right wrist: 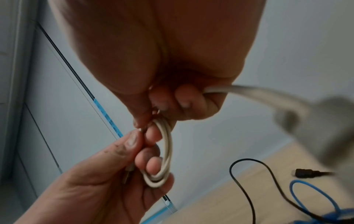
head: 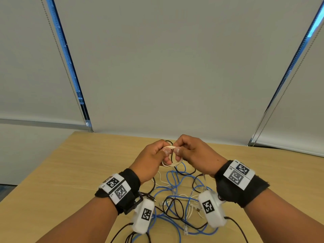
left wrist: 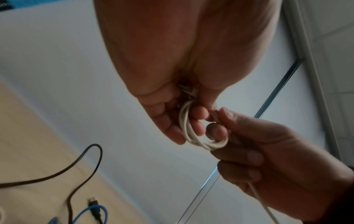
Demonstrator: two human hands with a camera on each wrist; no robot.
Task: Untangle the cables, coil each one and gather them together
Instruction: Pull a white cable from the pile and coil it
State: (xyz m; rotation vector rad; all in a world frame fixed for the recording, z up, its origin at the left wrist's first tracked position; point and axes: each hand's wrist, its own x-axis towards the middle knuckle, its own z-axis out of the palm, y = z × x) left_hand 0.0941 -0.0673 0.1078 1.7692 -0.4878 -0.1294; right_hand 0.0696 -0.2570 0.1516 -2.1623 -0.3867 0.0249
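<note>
Both hands are raised above the wooden table (head: 78,172) and hold one small white cable coil (head: 172,163) between them. My left hand (head: 164,156) grips the coil (left wrist: 188,133) with its fingers through the loops. My right hand (head: 181,152) pinches the cable near the top of the coil (right wrist: 167,151) between thumb and fingertips. A loose stretch of white cable (right wrist: 249,91) trails out of the curled right fingers. Below the wrists a tangle lies on the table: a blue cable (head: 175,179), a black cable (head: 175,206) and a white cable (head: 190,210).
A clear plug (head: 185,230) of the blue cable lies near the front edge. Black leads (head: 240,227) run from the wrist cameras. Behind the table's far edge hang grey roller blinds (head: 166,67) with bead chains (head: 82,111).
</note>
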